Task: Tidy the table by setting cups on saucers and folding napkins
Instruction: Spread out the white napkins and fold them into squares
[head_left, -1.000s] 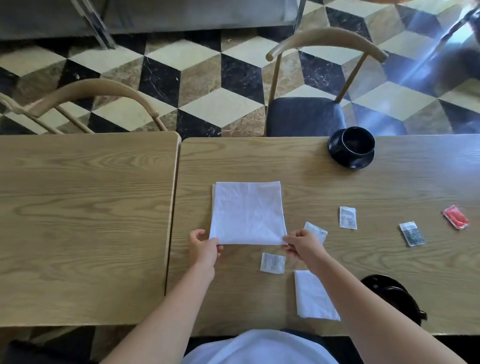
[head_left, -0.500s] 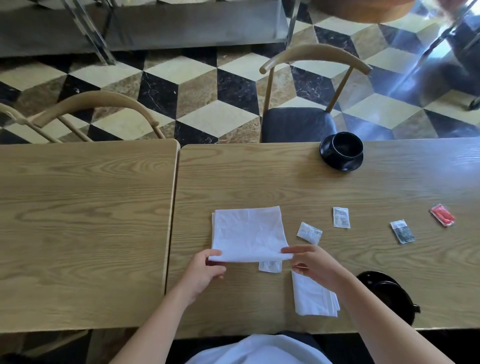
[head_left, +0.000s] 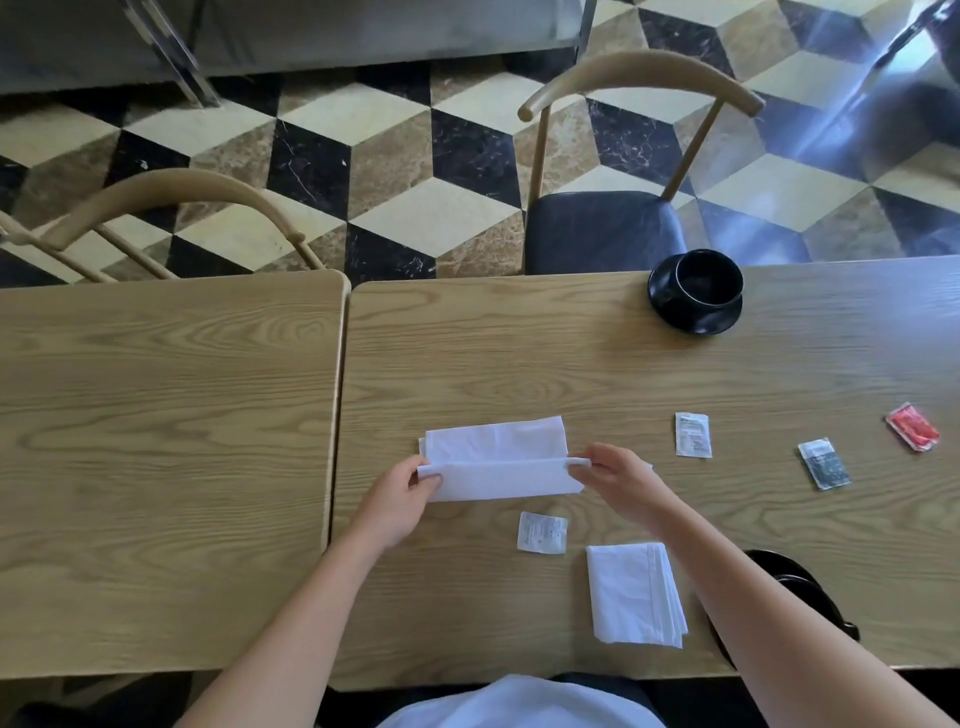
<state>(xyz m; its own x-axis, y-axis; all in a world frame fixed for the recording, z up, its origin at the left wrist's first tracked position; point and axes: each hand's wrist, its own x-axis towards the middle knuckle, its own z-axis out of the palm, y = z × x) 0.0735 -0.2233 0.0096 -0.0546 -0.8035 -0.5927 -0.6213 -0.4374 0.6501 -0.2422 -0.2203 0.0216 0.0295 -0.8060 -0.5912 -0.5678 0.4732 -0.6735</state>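
White napkin (head_left: 498, 462) mid-fold, pinched by left hand (head_left: 400, 501) and right hand (head_left: 621, 486); second napkin (head_left: 634, 592) folded; far cup (head_left: 709, 283) sits on saucer (head_left: 675, 312).

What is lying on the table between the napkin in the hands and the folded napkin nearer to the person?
In the head view, one small white packet lies between the held napkin and the folded napkin, on otherwise bare wooden table.
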